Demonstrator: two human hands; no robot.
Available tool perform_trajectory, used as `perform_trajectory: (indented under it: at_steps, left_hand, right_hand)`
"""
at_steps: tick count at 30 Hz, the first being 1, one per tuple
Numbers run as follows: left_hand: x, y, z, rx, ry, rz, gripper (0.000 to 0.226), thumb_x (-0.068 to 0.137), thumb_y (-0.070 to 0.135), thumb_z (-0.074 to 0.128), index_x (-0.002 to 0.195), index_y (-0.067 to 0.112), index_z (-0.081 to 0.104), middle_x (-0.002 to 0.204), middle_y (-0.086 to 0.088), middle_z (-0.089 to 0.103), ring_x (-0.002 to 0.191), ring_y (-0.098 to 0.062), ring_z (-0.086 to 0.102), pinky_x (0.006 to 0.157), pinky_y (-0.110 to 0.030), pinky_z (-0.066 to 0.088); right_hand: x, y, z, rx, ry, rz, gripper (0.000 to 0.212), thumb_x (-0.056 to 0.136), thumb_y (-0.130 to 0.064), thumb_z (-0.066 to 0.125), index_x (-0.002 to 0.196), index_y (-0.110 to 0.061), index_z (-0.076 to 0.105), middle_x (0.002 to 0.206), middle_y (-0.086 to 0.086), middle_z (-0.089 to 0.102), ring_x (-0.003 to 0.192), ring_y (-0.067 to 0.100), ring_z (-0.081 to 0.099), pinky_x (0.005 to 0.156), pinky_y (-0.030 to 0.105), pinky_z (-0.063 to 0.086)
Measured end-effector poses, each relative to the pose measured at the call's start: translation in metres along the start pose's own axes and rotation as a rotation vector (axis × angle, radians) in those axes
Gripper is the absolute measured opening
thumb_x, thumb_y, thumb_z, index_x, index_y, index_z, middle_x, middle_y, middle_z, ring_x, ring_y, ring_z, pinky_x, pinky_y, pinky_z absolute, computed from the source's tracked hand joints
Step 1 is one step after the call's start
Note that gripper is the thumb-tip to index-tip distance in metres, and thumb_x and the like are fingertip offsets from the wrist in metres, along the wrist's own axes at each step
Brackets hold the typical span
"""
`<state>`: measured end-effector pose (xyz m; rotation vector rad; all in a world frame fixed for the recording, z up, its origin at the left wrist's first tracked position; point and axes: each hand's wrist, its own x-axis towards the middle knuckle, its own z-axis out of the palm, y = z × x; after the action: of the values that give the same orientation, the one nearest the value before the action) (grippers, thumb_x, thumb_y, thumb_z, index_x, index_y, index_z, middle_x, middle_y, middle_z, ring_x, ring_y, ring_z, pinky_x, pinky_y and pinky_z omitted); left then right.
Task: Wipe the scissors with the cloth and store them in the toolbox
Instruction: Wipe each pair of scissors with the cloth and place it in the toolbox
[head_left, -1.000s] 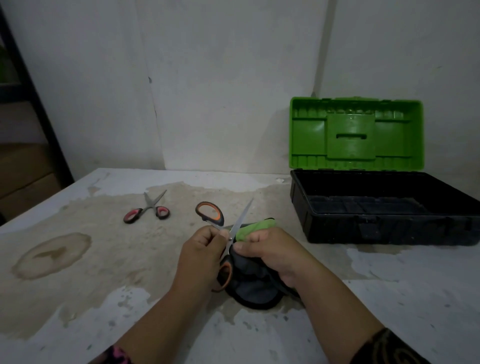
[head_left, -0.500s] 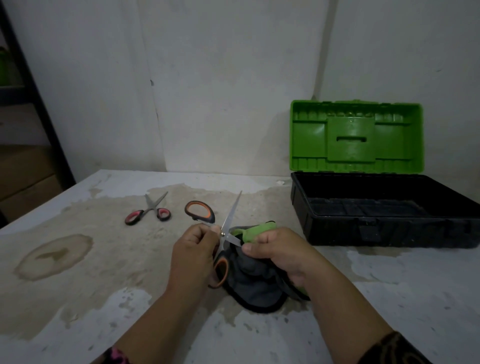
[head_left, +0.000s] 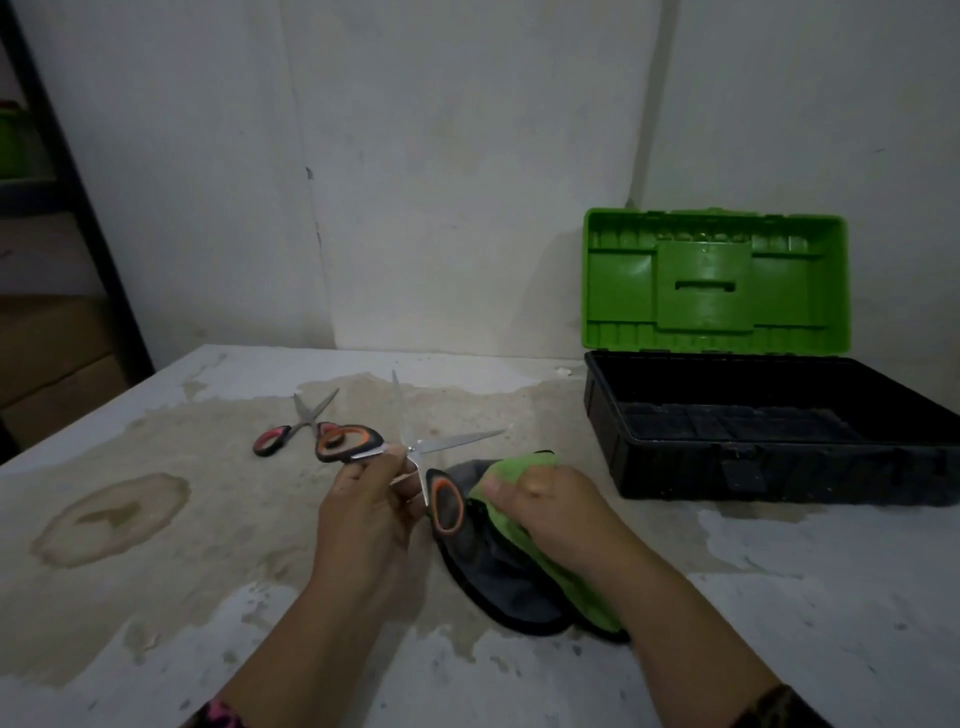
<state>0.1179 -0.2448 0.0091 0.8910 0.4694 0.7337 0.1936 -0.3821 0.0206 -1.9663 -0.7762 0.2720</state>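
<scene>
Mid-wipe, the left hand (head_left: 371, 499) has its grip closed at the pivot of the spread-open orange-handled scissors (head_left: 415, 451), the right hand (head_left: 545, 499) just beside it clutches the cloth (head_left: 511, 558) above the tabletop (head_left: 156, 597), and next, I judge, cloth must meet blade.

The orange-handled scissors (head_left: 410, 451) were spread wide open, pinched at the pivot by the left fingers (head_left: 387, 467), one blade pointing up, the other out to the right. The green and grey cloth (head_left: 511, 551) lay bunched under the right fingers (head_left: 519, 486). Beyond those fingers, to the right, the toolbox (head_left: 769, 447) stood open, green lid upright.
</scene>
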Motion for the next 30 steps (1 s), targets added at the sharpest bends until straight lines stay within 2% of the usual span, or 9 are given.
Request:
perform_trajectory:
  at_steps: [3,8,10,13,16,19,24,27,30]
  left_hand:
    - [-0.003,-0.004,0.004,-0.026,-0.059,-0.040,0.005,0.090,0.011,0.054,0.086,0.008,0.053,0.067,-0.007,0.053,0.057,-0.018,0.053,0.047,-0.024,0.048]
    - [-0.004,-0.006,0.006,-0.042,-0.128,-0.059,0.010,0.092,0.010,0.051,0.083,0.009,0.056,0.074,-0.011,0.058,0.061,-0.020,0.059,0.051,-0.023,0.053]
    - [-0.004,-0.007,0.005,-0.030,-0.163,-0.061,0.007,0.091,0.011,0.052,0.088,0.007,0.057,0.080,-0.014,0.057,0.068,-0.023,0.058,0.054,-0.024,0.054]
    - [-0.006,-0.004,0.008,-0.028,-0.161,-0.035,0.014,0.091,0.007,0.051,0.078,0.009,0.057,0.070,-0.009,0.060,0.059,-0.019,0.060,0.052,-0.025,0.054]
    - [-0.001,0.005,0.006,-0.051,-0.095,0.050,0.012,0.093,0.012,0.050,0.084,0.013,0.057,0.071,-0.004,0.061,0.055,-0.014,0.061,0.047,-0.023,0.053]
    - [0.007,0.009,-0.003,-0.016,-0.065,0.080,0.017,0.095,0.019,0.048,0.087,0.013,0.062,0.072,-0.004,0.062,0.051,-0.009,0.059,0.045,-0.021,0.049]
    - [0.004,0.000,0.000,0.153,-0.157,-0.017,0.018,0.093,0.014,0.052,0.086,0.006,0.067,0.063,-0.004,0.067,0.050,-0.011,0.059,0.046,-0.019,0.050]
    - [-0.001,-0.009,0.005,0.237,-0.214,-0.099,0.021,0.091,0.011,0.053,0.077,0.002,0.066,0.062,-0.006,0.065,0.049,-0.012,0.057,0.047,-0.020,0.051]
    - [-0.009,-0.013,0.008,0.269,-0.299,-0.166,0.018,0.090,0.009,0.054,0.082,-0.001,0.066,0.062,-0.007,0.065,0.048,-0.012,0.057,0.047,-0.020,0.053]
  right_hand:
    - [0.000,0.000,0.010,0.160,0.076,-0.071,0.040,0.083,-0.036,0.063,0.065,-0.003,0.051,0.061,0.000,0.046,0.057,0.010,0.043,0.054,0.019,0.036]
    - [0.000,0.002,0.017,0.342,-0.006,-0.051,0.014,0.083,-0.023,0.066,0.078,-0.010,0.068,0.068,-0.003,0.065,0.062,0.005,0.057,0.063,0.021,0.046]
    - [0.001,0.006,0.017,0.349,-0.046,-0.049,0.015,0.084,-0.020,0.065,0.078,-0.007,0.069,0.073,0.007,0.066,0.068,0.012,0.058,0.069,0.028,0.048]
    - [0.002,0.008,0.012,0.361,-0.060,-0.028,0.017,0.084,-0.019,0.064,0.075,-0.006,0.069,0.071,0.007,0.064,0.068,0.015,0.057,0.070,0.030,0.046]
    - [0.004,0.009,0.007,0.352,0.016,-0.013,0.018,0.084,-0.018,0.064,0.069,-0.010,0.070,0.064,0.001,0.064,0.063,0.013,0.057,0.067,0.030,0.046]
    - [0.005,0.012,0.005,0.329,0.104,-0.021,0.023,0.083,-0.025,0.066,0.068,-0.008,0.069,0.067,0.010,0.065,0.064,0.016,0.057,0.066,0.033,0.046]
    - [0.008,0.014,0.006,0.368,0.247,-0.013,0.022,0.083,-0.029,0.065,0.069,-0.013,0.070,0.068,0.011,0.067,0.064,0.015,0.058,0.064,0.035,0.048]
    - [0.010,0.015,0.007,0.398,0.282,-0.022,0.022,0.084,-0.027,0.064,0.066,-0.016,0.070,0.064,0.015,0.065,0.062,0.016,0.056,0.063,0.035,0.045]
    - [0.011,0.018,0.009,0.397,0.295,-0.028,0.021,0.084,-0.029,0.063,0.071,-0.015,0.071,0.070,0.019,0.068,0.063,0.019,0.058,0.065,0.039,0.048]
